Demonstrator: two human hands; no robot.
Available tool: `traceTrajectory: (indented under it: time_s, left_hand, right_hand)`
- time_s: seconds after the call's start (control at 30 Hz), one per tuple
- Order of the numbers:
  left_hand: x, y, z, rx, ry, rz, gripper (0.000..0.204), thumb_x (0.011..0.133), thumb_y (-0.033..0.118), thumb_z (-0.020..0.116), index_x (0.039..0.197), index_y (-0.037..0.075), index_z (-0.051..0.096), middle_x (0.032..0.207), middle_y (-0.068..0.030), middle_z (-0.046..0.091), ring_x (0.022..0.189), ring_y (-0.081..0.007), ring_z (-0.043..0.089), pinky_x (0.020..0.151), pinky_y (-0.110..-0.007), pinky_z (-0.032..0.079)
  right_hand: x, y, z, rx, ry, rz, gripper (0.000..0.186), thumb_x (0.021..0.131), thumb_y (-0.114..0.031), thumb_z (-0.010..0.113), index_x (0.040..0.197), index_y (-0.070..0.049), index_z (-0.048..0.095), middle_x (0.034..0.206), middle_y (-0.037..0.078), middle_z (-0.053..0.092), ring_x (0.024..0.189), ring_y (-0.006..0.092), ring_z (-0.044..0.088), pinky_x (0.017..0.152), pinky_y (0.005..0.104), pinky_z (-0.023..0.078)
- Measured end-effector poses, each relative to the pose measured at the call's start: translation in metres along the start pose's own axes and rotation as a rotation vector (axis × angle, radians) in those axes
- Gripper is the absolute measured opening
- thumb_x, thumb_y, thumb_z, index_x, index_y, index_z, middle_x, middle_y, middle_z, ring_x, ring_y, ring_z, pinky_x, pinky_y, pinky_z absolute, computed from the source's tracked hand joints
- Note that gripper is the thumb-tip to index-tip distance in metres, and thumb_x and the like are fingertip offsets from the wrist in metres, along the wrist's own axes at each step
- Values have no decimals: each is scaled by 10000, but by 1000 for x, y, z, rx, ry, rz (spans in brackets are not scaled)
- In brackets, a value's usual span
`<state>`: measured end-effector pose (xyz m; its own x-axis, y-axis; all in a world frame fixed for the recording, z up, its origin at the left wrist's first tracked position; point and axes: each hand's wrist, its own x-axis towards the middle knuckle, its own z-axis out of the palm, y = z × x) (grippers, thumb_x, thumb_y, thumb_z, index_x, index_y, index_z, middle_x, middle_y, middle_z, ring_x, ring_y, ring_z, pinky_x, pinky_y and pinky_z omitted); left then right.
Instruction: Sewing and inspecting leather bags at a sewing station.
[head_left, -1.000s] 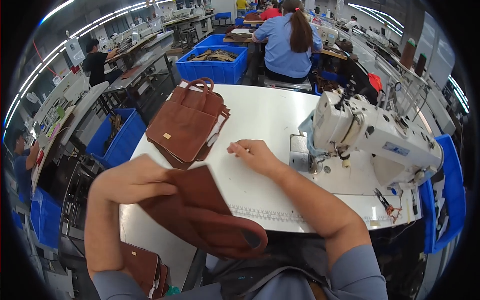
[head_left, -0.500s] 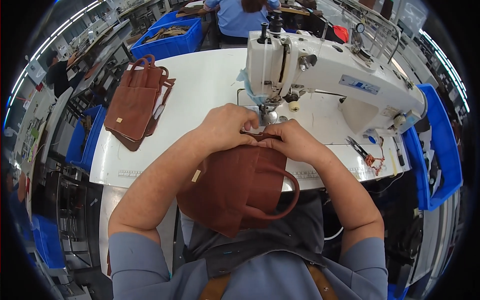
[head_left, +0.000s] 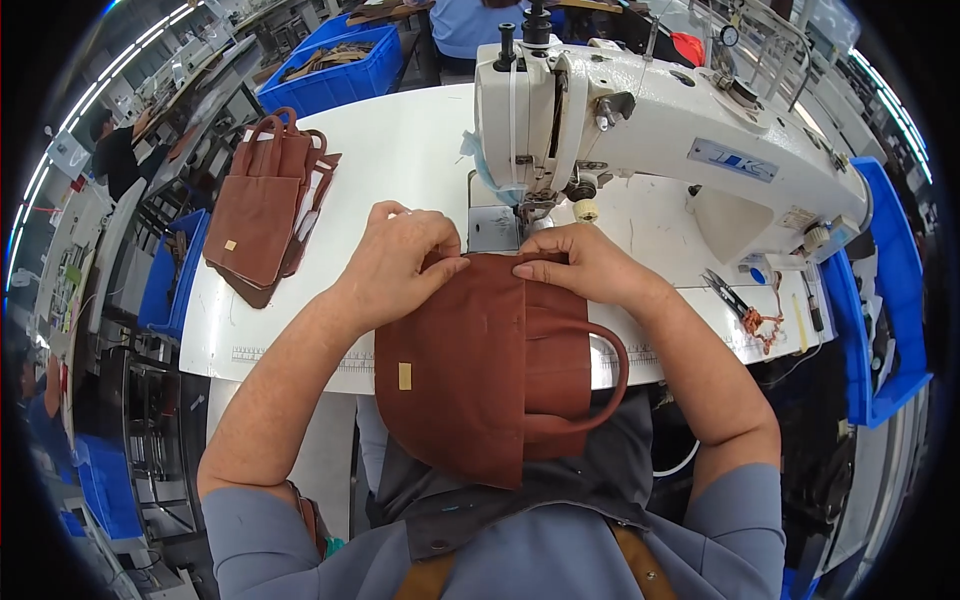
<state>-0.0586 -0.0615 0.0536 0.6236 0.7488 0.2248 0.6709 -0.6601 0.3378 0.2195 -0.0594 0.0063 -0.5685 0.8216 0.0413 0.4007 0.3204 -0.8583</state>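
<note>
A brown leather bag piece [head_left: 448, 375] with a handle and a small gold plate lies turned sideways, partly on the white table [head_left: 390, 140] and over its front edge. My left hand [head_left: 405, 260] is closed on its top edge at the left. My right hand [head_left: 580, 265] pinches the same edge farther right, thumb on top. Just beyond my fingers stand the white sewing machine's needle and presser foot [head_left: 532, 215], above a metal plate [head_left: 490, 226]; a pale blue cloth hangs on the machine head.
A stack of brown bag panels [head_left: 262, 230] lies at the left. Scissors [head_left: 730, 295] and a ruler strip [head_left: 640, 355] are on the table. Blue bins [head_left: 330, 70] stand behind, left and right [head_left: 880, 290]. A co-worker in blue [head_left: 470, 30] sits ahead, another in black [head_left: 120, 155] at left.
Both hands have come to the bag's edge near the presser foot. Since half a second ago my left hand shifted left and the bag straightened, lying flatter and wider. The view tilted down earlier.
</note>
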Motion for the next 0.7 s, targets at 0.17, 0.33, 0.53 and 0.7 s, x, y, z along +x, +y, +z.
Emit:
traceTrajectory:
  time_s: [0.17,0.33,0.53,0.7]
  left_hand:
    - [1,21,-13,113,-55,-133,243,870,294,772,904,88,647,708,-82,659,689,-280,642,846,-389,458]
    - [-13,47,-33,50,-185,-44,277,861,315,774,896,66,659,664,-116,669,608,-325,652,597,-395,496]
    - [-29,97,-15,241,-129,68,213,843,231,792,895,55,684,700,-114,658,618,-267,655,621,-355,521]
    - [-40,35,-39,-693,-185,-309,570,723,266,934,1105,7,600,1089,-84,689,1018,-158,657,877,-298,535]
  right_hand:
    - [3,-1,12,88,55,-40,258,921,-258,771,965,-6,730,743,94,690,687,125,579,673,314,497]
    - [-1,-9,17,-16,119,-65,222,914,-214,774,979,-8,727,793,121,723,702,156,628,689,324,510]
    - [-11,-17,21,103,114,-198,89,932,-81,747,974,-5,724,906,44,729,888,67,638,799,251,517]
    - [-21,-14,9,248,115,-107,125,946,-113,739,1013,-9,727,923,36,732,854,77,624,803,255,512]
